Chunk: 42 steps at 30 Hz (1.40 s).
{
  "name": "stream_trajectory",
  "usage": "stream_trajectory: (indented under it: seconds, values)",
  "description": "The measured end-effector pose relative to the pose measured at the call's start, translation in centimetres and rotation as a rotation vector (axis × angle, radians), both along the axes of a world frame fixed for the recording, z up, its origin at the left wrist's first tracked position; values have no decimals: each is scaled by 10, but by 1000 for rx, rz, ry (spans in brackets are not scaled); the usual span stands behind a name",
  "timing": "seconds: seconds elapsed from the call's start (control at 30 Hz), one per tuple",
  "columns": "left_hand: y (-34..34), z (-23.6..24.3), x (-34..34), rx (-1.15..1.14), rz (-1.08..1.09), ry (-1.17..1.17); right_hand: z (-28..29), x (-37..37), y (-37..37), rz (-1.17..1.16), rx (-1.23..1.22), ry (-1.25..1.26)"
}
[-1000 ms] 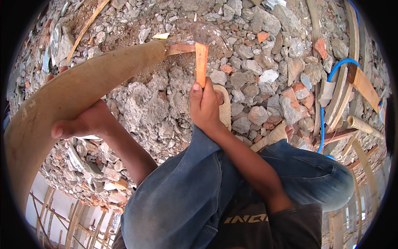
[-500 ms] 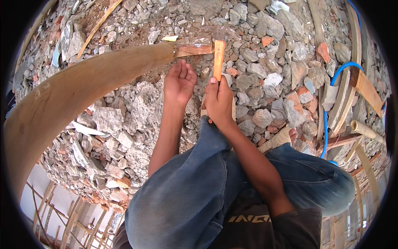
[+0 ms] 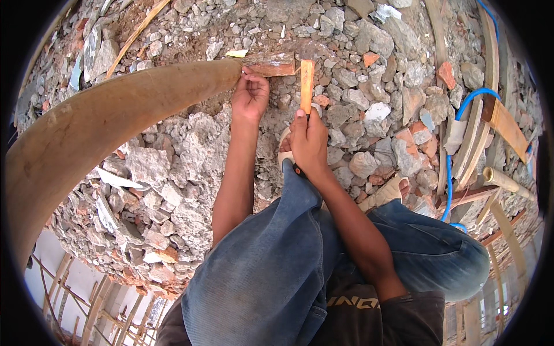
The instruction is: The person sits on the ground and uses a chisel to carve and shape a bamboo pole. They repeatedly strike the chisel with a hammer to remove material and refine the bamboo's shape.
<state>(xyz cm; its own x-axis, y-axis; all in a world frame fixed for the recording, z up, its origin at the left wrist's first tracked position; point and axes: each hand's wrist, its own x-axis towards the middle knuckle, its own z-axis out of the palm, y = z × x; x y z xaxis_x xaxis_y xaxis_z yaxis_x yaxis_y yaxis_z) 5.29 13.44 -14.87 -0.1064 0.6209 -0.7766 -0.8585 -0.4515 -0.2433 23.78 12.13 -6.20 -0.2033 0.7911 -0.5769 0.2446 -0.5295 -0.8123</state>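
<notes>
A long, tan, round pole [image 3: 133,104] reaches from the left edge to a small reddish-brown wood block [image 3: 274,66], its far end against or over the block. My left hand [image 3: 251,98], palm up, has its fingertips drawn together at the pole's end; whatever they pinch is too small to make out. My right hand [image 3: 310,141] is closed round the dark handle of a flat-bladed tool [image 3: 307,83]. Its rectangular orange-tan blade points away from me, just right of the block. The handle's butt shows below my fist, by my knee.
Broken concrete and brick rubble [image 3: 363,101] covers the ground. At the right lie wooden planks [image 3: 473,138], a blue hose [image 3: 449,179] and a tan tube [image 3: 508,180]. A thin wood strip [image 3: 135,39] lies beyond the pole. My sandalled foot [image 3: 384,196] rests on the stones.
My left hand has moved forward to the pole's end, and its fingers have drawn together. My right hand has shifted slightly right and nearer to me with the tool.
</notes>
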Motion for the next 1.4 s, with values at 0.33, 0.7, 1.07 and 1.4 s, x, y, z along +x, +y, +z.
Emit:
stream_trajectory:
  seconds: [0.33, 0.7, 1.07, 1.4]
  values:
    - [-4, -2, -4, -110, -224, 211, 0, 2, -4, 266, 27, -97]
    - [9, -1, 0, -427, -266, 362, 11, -17, 0, 394, 230, -229]
    - [-3, -22, -6, -349, -250, 308, 23, -19, 5, 412, 198, -164]
    - [-5, -28, -5, -331, -250, 288, 24, -20, 1, 364, 239, -157]
